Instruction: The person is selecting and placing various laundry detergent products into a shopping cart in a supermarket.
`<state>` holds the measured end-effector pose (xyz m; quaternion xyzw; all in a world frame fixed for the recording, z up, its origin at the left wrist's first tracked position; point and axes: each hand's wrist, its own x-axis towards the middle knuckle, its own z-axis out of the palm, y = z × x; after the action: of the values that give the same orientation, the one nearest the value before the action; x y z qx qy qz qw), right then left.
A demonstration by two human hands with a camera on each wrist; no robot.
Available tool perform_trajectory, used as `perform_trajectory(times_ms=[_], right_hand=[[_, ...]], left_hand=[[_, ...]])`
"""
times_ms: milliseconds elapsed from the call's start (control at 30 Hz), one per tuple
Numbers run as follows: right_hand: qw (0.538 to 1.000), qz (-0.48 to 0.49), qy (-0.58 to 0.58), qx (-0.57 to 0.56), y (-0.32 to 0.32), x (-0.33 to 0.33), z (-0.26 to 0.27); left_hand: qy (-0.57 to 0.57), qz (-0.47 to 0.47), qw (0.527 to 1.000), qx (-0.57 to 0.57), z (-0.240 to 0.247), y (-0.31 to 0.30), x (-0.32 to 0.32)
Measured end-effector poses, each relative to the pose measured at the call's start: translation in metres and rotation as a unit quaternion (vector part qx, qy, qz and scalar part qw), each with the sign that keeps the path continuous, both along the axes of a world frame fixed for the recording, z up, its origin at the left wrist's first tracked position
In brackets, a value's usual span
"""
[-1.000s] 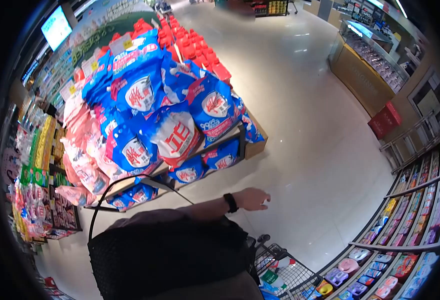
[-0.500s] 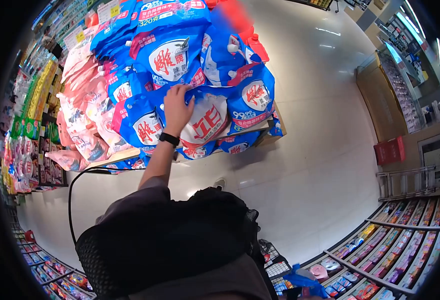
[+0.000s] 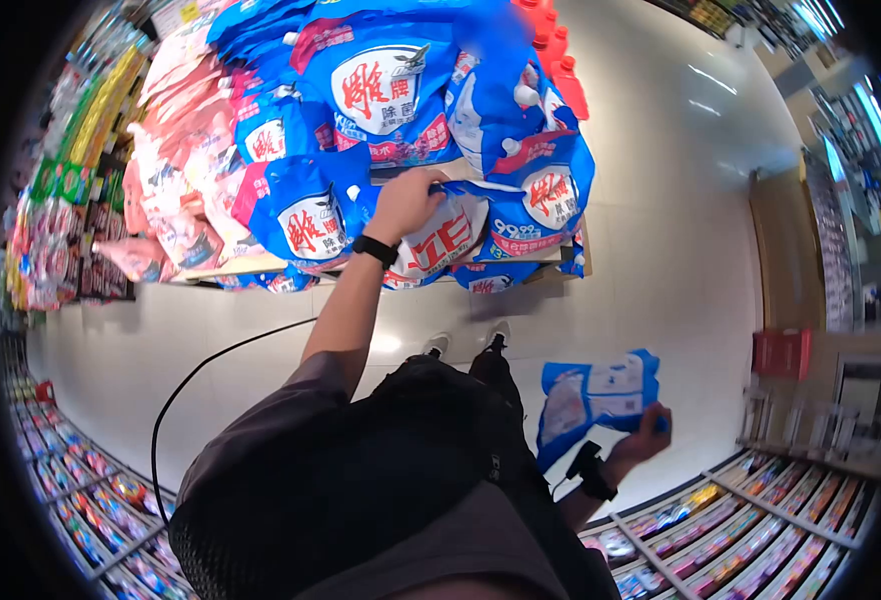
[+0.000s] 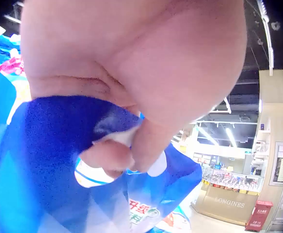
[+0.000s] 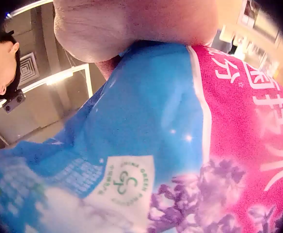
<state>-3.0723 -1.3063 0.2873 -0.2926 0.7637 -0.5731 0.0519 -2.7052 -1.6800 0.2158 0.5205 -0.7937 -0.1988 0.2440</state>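
Note:
At the front of the stacked display, my left hand (image 3: 409, 203) pinches the top edge of a blue-and-white detergent bag (image 3: 448, 235) with large red characters. The left wrist view shows thumb and fingers closed on the folded blue film of that bag (image 4: 59, 145). Off to the lower right, my right hand (image 3: 651, 432) grips another blue detergent bag (image 3: 601, 395) by one end, out over the floor. Close up in the right wrist view, this bag (image 5: 146, 121) has a pink panel and purple flowers. Its gripped end is partly hidden by the hand.
Similar blue bags (image 3: 386, 85) are piled behind the left hand, with pink bags (image 3: 186, 190) to the left and red bottles (image 3: 561, 70) behind. Shelves of small packs (image 3: 721, 530) line the near side. A red box (image 3: 783, 353) stands at the right beside a counter.
My left hand has come from over the floor onto the display and now pinches the bag's top. My right hand has risen into view with a blue bag.

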Motion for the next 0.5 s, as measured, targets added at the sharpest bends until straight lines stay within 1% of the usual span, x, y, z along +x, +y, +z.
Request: perform_trajectory(times_ms=[33,67,100,133,167,233,267,300,333,367,400,433,467,500], right_hand=[[0.998,0.066,-0.013,-0.020,-0.026,-0.003,-0.002],[0.991,0.132,-0.018,-0.019,-0.046,-0.010,-0.004],[0.983,0.172,-0.059,-0.017,-0.064,-0.013,-0.007],[0.972,0.222,-0.077,-0.019,-0.081,-0.020,-0.011],[0.957,0.271,-0.097,-0.022,-0.098,-0.027,-0.016],[0.929,0.360,-0.084,0.023,-0.129,-0.039,-0.022],[0.905,0.421,-0.052,0.031,-0.146,-0.048,-0.024],[0.893,0.444,-0.058,0.037,-0.159,-0.056,-0.022],[0.854,0.518,-0.028,0.034,-0.173,-0.061,-0.019],[0.809,0.587,0.002,0.028,-0.188,-0.064,-0.017],[0.797,0.603,-0.001,0.028,-0.204,-0.062,-0.016],[0.754,0.655,0.023,0.034,-0.214,-0.064,-0.010],[0.707,0.704,0.046,0.039,-0.214,-0.067,-0.009],[0.688,0.723,0.043,0.049,-0.207,-0.072,-0.009]], left_hand=[[-0.034,0.033,0.998,0.028,0.014,0.017,-0.012],[-0.028,0.058,0.996,0.058,0.019,0.030,-0.023],[-0.022,0.083,0.993,0.087,0.022,0.041,-0.034],[-0.040,0.096,0.987,0.124,0.029,0.056,-0.041],[-0.041,0.123,0.983,0.134,0.036,0.067,-0.050],[-0.117,0.113,0.970,0.179,0.047,0.087,-0.068],[-0.127,0.111,0.966,0.194,0.037,0.097,-0.072],[-0.127,0.136,0.961,0.203,0.027,0.116,-0.080],[-0.129,0.126,0.970,0.162,0.021,0.133,-0.092],[-0.132,0.116,0.977,0.121,0.031,0.144,-0.103],[-0.133,0.119,0.965,0.194,0.038,0.147,-0.111],[-0.124,0.142,0.960,0.208,0.053,0.158,-0.125],[-0.096,0.150,0.949,0.259,0.064,0.167,-0.133],[-0.065,0.157,0.936,0.308,0.067,0.183,-0.140]])
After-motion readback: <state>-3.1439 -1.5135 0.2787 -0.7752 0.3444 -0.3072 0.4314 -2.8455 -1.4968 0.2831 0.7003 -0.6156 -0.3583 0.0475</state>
